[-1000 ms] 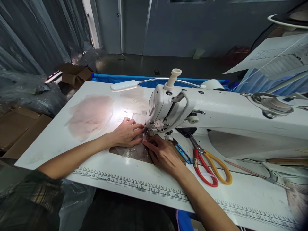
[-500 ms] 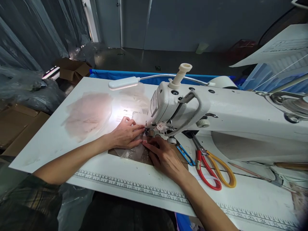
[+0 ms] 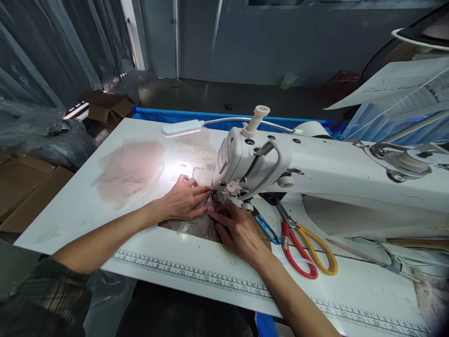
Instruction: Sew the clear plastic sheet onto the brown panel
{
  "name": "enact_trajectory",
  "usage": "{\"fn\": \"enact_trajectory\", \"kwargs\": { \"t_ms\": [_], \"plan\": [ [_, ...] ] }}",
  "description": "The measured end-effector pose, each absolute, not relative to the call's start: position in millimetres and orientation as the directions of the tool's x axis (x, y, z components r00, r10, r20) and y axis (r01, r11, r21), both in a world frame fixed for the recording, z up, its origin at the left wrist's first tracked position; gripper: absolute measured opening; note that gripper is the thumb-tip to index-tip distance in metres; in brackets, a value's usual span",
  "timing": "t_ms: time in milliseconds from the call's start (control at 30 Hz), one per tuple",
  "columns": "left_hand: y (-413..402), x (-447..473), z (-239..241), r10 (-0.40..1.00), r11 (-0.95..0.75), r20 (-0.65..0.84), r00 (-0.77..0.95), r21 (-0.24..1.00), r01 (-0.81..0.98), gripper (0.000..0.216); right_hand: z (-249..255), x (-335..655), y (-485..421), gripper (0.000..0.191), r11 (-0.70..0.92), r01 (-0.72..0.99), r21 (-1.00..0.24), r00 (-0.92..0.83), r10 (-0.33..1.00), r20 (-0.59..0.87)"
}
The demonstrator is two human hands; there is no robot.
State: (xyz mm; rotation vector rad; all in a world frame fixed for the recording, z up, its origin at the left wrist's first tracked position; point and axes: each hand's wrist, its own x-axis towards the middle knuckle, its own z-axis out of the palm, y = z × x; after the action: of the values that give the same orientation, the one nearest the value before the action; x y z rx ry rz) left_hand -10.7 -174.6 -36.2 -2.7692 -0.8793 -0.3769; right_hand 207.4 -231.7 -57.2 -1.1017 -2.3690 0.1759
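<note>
A white sewing machine stands over the table, its needle area close to my fingertips. My left hand lies flat on a piece of sheer pale fabric, fingers stretched towards the presser foot. From the right, my right hand has bent fingers at the fabric's edge, just in front of the needle; its fingertips appear to pinch the cloth. A small pink-and-white bit shows at the right index fingertip. The fabric rests on a brown plate, and my fingers partly hide the stitching spot.
Red-and-yellow-handled scissors and a blue thread snipper lie right of my right hand. Sheer pink fabric pieces are spread at the left. A lamp lights the table, which has a ruler strip along its front.
The camera view has shifted slightly, so the machine and scissors appear a little further left. Both hands stay at nearly the same place on the fabric by the needle.
</note>
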Motion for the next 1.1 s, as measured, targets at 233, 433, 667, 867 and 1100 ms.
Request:
{"fn": "enact_trajectory", "kwargs": {
  "t_ms": [233,433,667,867,1100],
  "plan": [
    [-178.1,-6.6,-34.8,0.547,-0.786,0.301,0.782,-0.139,0.603,0.041,-58.2,206.4,-231.6,0.034,0.638,0.691,-0.339,-0.521,0.765,0.379],
    [-180.3,-7.2,-38.2,0.520,-0.781,0.366,0.772,-0.162,0.603,0.038,-57.6,208.4,-230.7,0.033,0.656,0.673,-0.342,-0.532,0.751,0.392],
    [-176.4,-9.7,-45.6,0.308,-0.916,0.490,0.815,-0.080,0.394,0.028,-54.6,210.2,-230.7,0.032,0.667,0.678,-0.308,-0.552,0.739,0.386],
    [-176.7,-15.6,-37.8,0.320,-0.935,0.404,0.857,-0.013,0.356,0.025,-56.6,210.3,-232.4,0.033,0.666,0.684,-0.298,-0.546,0.738,0.397],
    [-176.9,-11.1,-40.2,0.381,-0.885,0.395,0.836,-0.106,0.454,0.030,-60.2,206.2,-232.6,0.039,0.629,0.722,-0.287,-0.523,0.769,0.368]
  ]
}}
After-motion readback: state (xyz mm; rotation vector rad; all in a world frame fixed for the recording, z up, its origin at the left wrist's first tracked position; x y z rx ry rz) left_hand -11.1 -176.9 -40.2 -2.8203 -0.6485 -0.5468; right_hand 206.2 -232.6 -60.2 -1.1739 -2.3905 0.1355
